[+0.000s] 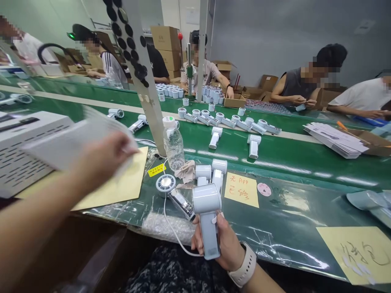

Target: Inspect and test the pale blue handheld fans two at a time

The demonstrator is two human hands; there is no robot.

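My right hand (224, 242) is closed round the handle of a white handheld fan (207, 215), held upright just above the near edge of the green table (290, 219). My left hand (102, 158), blurred by motion, pinches a stack of white paper sheets (73, 140) over a yellow sheet (122, 183). Between the hands lies an opened fan (172, 191) with a white cable, and two more white fans (212, 173) lie behind it.
A water bottle (173, 142) stands by a slanted metal post (146, 81). A white machine (21, 146) sits at left. Yellow notes (241, 189) lie on the table. Several fans lie on the green conveyor (232, 120). Other people work across it.
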